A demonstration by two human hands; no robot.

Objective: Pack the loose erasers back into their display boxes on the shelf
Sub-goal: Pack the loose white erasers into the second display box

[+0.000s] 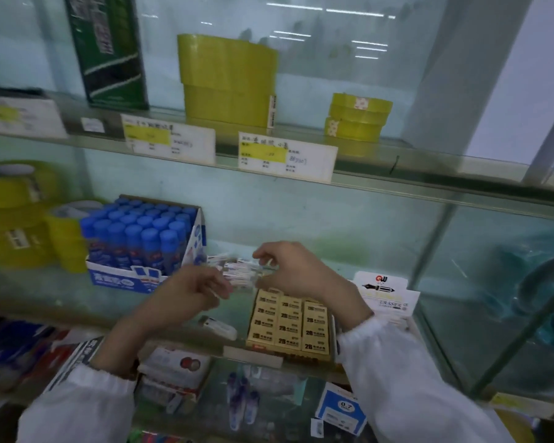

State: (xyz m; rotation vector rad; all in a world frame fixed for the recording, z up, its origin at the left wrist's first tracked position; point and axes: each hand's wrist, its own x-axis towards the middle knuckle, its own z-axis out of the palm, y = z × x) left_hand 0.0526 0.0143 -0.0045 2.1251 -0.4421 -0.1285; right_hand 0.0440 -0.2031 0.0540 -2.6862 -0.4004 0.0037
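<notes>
On the middle glass shelf (77, 295) stands a tan display box (288, 321) filled with rows of tan 2B erasers. Just behind it lies a small pile of white-sleeved erasers (240, 271). My right hand (288, 270) curls over the pile from the right and pinches erasers there. From the left, my left hand (199, 290) reaches in with its fingertips at the pile's edge; its grip is blurred. One loose white eraser (218, 327) lies on the glass in front of my left hand. A white eraser box lid (387, 294) stands to the right.
A blue-and-white box of blue-capped glue sticks (138, 241) stands left of the pile. Yellow tape rolls (16, 219) sit at far left and on the upper shelf (227, 78). Price tags (285, 155) hang on the upper shelf edge. More stationery lies on the shelf below.
</notes>
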